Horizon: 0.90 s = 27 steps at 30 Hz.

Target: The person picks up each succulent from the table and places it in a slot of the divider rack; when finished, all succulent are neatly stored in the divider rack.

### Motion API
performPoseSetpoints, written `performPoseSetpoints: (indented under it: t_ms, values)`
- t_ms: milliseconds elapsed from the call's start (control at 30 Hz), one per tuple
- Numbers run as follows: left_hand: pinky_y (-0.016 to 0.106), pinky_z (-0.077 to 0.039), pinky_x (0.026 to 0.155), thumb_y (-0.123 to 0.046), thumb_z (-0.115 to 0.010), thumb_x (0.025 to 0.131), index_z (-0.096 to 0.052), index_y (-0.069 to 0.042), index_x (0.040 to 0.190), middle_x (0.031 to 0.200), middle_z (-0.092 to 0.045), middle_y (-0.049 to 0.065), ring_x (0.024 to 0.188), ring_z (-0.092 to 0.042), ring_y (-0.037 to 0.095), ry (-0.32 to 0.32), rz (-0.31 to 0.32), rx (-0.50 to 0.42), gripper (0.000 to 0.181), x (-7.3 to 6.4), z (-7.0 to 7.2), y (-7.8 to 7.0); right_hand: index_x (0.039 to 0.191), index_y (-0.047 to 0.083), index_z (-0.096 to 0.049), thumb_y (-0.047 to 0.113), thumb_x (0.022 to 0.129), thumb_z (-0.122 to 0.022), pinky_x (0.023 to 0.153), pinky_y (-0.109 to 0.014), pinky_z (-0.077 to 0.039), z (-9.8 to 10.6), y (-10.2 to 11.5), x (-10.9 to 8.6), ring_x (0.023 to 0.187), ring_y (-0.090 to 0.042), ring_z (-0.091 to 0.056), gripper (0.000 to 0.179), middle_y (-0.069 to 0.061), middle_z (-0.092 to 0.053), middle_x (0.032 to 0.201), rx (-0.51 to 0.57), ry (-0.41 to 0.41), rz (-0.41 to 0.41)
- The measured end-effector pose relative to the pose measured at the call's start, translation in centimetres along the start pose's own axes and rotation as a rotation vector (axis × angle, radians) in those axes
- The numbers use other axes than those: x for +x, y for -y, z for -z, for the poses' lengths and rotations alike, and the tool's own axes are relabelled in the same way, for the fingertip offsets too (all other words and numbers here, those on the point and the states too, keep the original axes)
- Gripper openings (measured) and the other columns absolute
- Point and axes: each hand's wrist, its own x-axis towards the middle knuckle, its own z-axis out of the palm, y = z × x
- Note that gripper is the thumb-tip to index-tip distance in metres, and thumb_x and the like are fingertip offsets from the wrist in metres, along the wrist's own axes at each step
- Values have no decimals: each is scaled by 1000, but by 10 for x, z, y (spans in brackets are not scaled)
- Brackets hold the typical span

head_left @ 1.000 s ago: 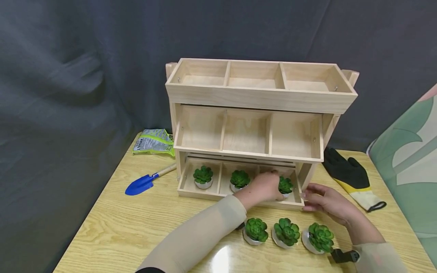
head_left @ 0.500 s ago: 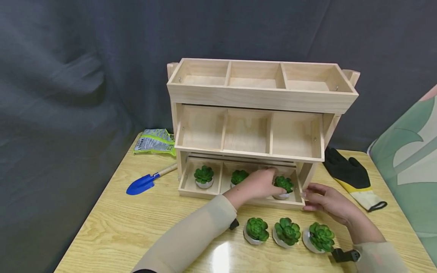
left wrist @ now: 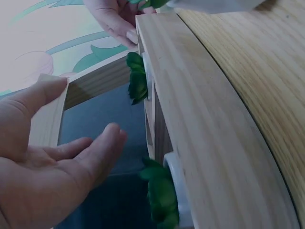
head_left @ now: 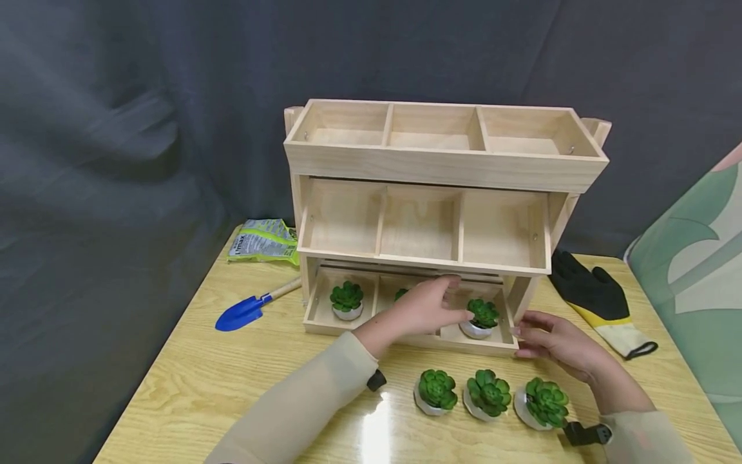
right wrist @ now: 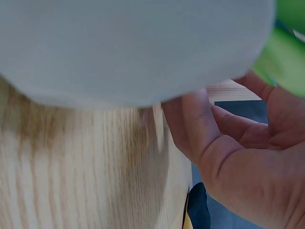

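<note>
My left hand [head_left: 426, 306] is over the lowest tray [head_left: 371, 333] of a wooden three-tier shelf, fingers spread and holding nothing. Its thumb is beside the potted succulent [head_left: 482, 314] in the right compartment; the left wrist view shows a gap between hand [left wrist: 52, 162] and plant [left wrist: 137, 78]. Partly hidden behind that hand is the middle compartment's succulent [head_left: 401, 294]. Another succulent [head_left: 346, 298] sits in the left compartment. My right hand [head_left: 556, 341] holds the tray's right front corner, thumb at the rim; in the right wrist view a white pot [right wrist: 133, 52] hides its fingertips.
Three potted succulents [head_left: 437, 390] [head_left: 487, 393] [head_left: 542, 405] stand in a row before the shelf. A blue trowel [head_left: 240, 314] and a green-and-grey bag [head_left: 263, 241] lie left of it. A black-and-yellow glove [head_left: 599, 303] lies to the right. The middle tier [head_left: 420, 260] overhangs the lowest tray.
My left hand has let go of the right compartment's succulent and drawn back to the left, its fingers opening. It now covers more of the middle succulent. My right hand has stayed put.
</note>
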Motion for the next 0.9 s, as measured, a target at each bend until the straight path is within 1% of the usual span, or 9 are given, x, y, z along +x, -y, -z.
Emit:
performPoseSetpoints:
  t_ms: [167,233,267,400,533,633,767,900]
  values:
    - [32,-57,112,-46,-75,100,-39,-12,166,154,-61,13,135,-65,21,22,-26,-75,82,-13,12,11,164,-17,-9,24,114,-53,96,-35,-66,0,-1,0,112,-14,-74,78,-46,-28,162,1,-3,-2]
    - [31,-56,113,-45,-75,100,-40,-11,165,155,-60,13,136,-65,23,21,-25,-114,82,-20,18,17,164,-17,-9,25,114,-53,96,-35,-66,0,0,0,111,-13,-74,79,-46,-28,162,0,-2,-4]
    - [30,-56,113,-45,-75,100,-40,-12,165,156,-59,11,137,-65,22,17,-21,-133,81,-24,21,19,164,-17,-9,25,114,-53,96,-35,-66,0,0,0,111,-13,-74,79,-46,-28,162,0,-2,-4]
    - [36,-54,116,-47,-73,102,-38,-14,166,162,-54,9,142,-61,25,11,-7,-179,80,-40,34,32,164,-17,-10,24,114,-54,96,-35,-66,0,1,-1,111,-13,-74,78,-46,-29,161,-6,-3,-2]
    - [43,-53,118,-46,-73,101,-36,-13,167,162,-53,12,144,-59,28,-6,8,-191,82,-54,43,46,164,-17,-11,24,114,-54,96,-36,-66,1,0,0,111,-14,-74,78,-46,-30,161,-18,-8,2]
    - [45,-51,120,-44,-73,101,-37,-10,166,162,-52,12,145,-58,30,-30,18,-215,82,-64,47,57,164,-17,-11,25,114,-54,95,-36,-66,2,0,0,112,-14,-74,78,-46,-31,161,-26,-8,4]
    - [47,-50,121,-42,-73,102,-38,-9,165,163,-52,10,145,-57,30,-82,31,-238,80,-79,52,70,164,-17,-11,26,113,-55,96,-36,-66,1,1,0,112,-15,-74,79,-45,-31,161,-27,-9,6]
    - [48,-51,121,-39,-74,102,-38,-12,165,164,-50,8,146,-56,31,-136,57,-253,77,-96,56,78,164,-16,-12,26,113,-56,96,-36,-66,0,2,0,112,-14,-74,80,-45,-31,162,-20,-9,-1]
